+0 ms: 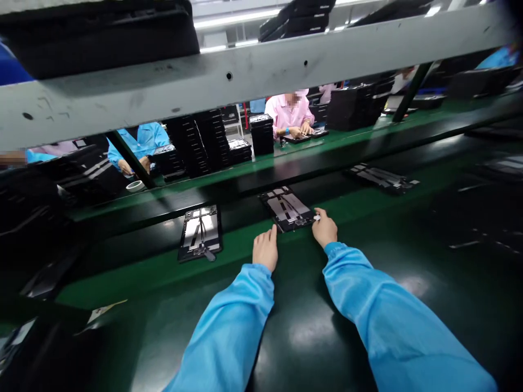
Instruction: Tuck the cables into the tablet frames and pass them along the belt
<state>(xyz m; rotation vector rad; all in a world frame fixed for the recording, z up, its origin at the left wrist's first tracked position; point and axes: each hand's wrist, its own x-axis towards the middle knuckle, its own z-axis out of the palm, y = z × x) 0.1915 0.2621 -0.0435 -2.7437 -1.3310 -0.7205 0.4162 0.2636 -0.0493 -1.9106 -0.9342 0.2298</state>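
Note:
An opened tablet (288, 207) with its inner parts showing lies at the far edge of the green bench, partly over the dark conveyor strip. My left hand (265, 250) is at its near left corner, fingers closed together and the index fingertip against the edge. At the near right corner is my right hand (326, 228), its thumb and fingers pinched on the edge. Something small and white (316, 218) shows by the right fingertips; its kind is unclear. Left of my hands lies a second opened tablet (201, 231), and another tablet (382, 177) lies farther right on the strip.
A grey metal shelf beam (261, 73) crosses above, bearing a black tray (102, 38). Beyond the dark strip stand stacks of black trays (210, 141). A co-worker in pink (290, 117) and another in blue (141, 144) sit opposite. Dark parts lie at both sides.

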